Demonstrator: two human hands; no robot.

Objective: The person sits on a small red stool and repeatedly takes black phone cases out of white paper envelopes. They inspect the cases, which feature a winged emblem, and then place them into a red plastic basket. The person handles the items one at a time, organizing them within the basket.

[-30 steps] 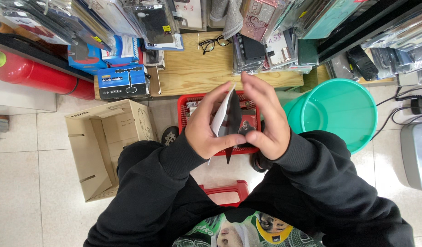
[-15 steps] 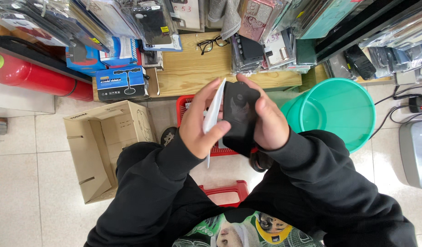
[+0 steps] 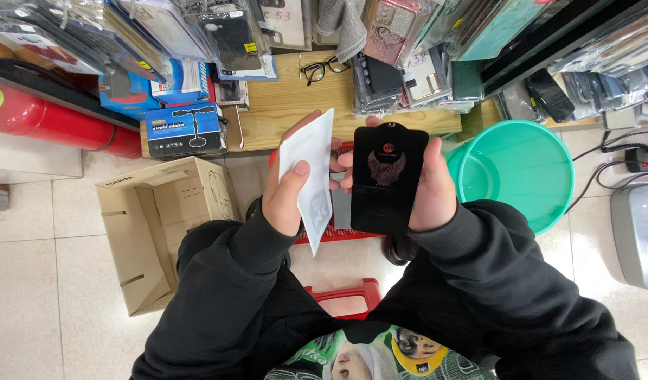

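Left hand (image 3: 290, 190): closed around a white sleeve (image 3: 311, 176), thumb pressed on its face, fingers behind; the sleeve is held upright, tilted slightly, just beside the black packet
Right hand (image 3: 429, 186): curled around a flat black packet (image 3: 388, 179), gripped along its right edge, its printed face turned up to the camera
Position of the two items: held side by side above a red basket (image 3: 338, 236), near but not clearly touching each other
Step in hand (judged): the two pieces appear to be held apart for inspection; a good grip is kept on the edges only, so that the faces are not bent or smudged, and both are best kept level over the basket in case one slips
Red basket: mostly hidden by the hands and sleeves; its contents cannot be told
Cardboard box (image 3: 151, 232): open on the floor to the left, flaps out, nothing seen inside
Green tub (image 3: 521, 172): on the floor to the right, nothing seen inside
Wooden shelf (image 3: 296, 98): a pair of glasses (image 3: 322, 69) and stacked packets of phone cases are carried on it
Red cylinder (image 3: 56, 119): laid on its side at the far left
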